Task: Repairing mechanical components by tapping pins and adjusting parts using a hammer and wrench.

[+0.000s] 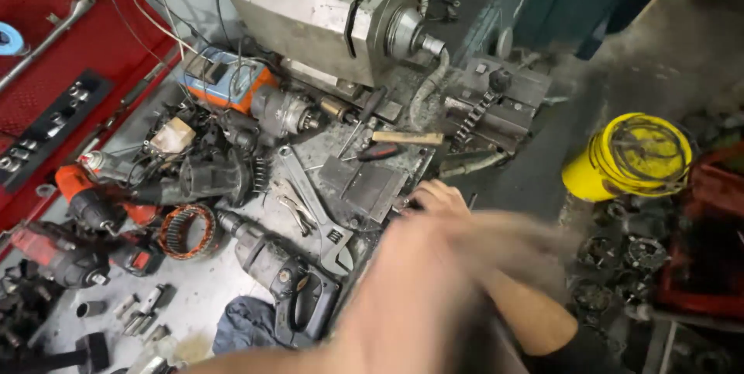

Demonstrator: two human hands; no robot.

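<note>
Resting by R hand point(439, 197): flat grey metal plate point(364, 186), scuffed, greasy.

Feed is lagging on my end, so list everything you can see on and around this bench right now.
Adjustable wrench: one, grey steel, bench centre.
Pliers: one, steel, left of the wrench.
Electric drill: one, dark grey, front centre.
Copper stator ring: one, copper and black, left of the drill.
Red power tools: at least two, red and black, left edge.
Lathe headstock: one, grey, top centre.
Red tool tray: one, top left, holding sockets.
Yellow bucket: one, on the floor at right.
Blue rag: one, front.
Right hand: at the bench edge, blurred.
Left hand: foreground, motion-blurred.
</note>
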